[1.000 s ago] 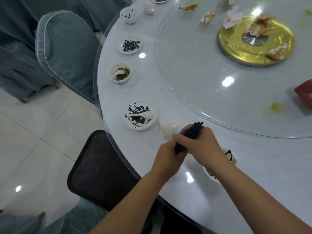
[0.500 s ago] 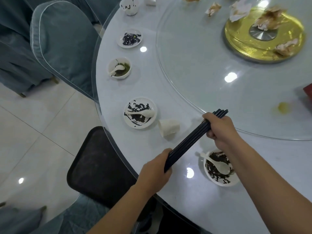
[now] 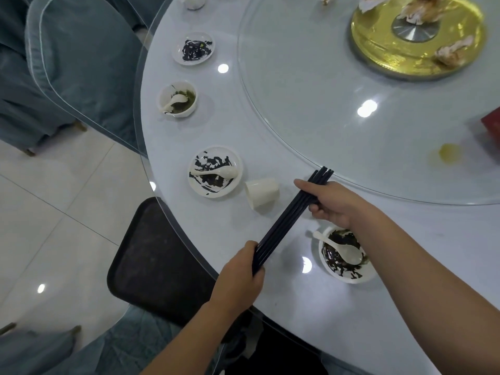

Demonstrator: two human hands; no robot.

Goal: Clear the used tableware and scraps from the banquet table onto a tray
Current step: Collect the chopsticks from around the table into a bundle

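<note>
The black chopsticks (image 3: 290, 220) span both hands just right of the tipped cup (image 3: 262, 194) — left hand (image 3: 238, 277) grips the near end, right hand (image 3: 328, 201) the far.

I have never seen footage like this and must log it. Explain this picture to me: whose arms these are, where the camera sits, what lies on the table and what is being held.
There is no machine here. The two bare arms belong to a person who wears a camera on the head, so this single view looks forward and down. The left hand grips the near end of a bundle of black chopsticks, and the right hand grips the far end. On the round table lie a white cup tipped on its side, a smeared plate with a spoon on it, and a bowl with a spoon in it beside the right forearm. A glass turntable carries scraps. A dark tray sits lower, at the table's left edge.
</note>
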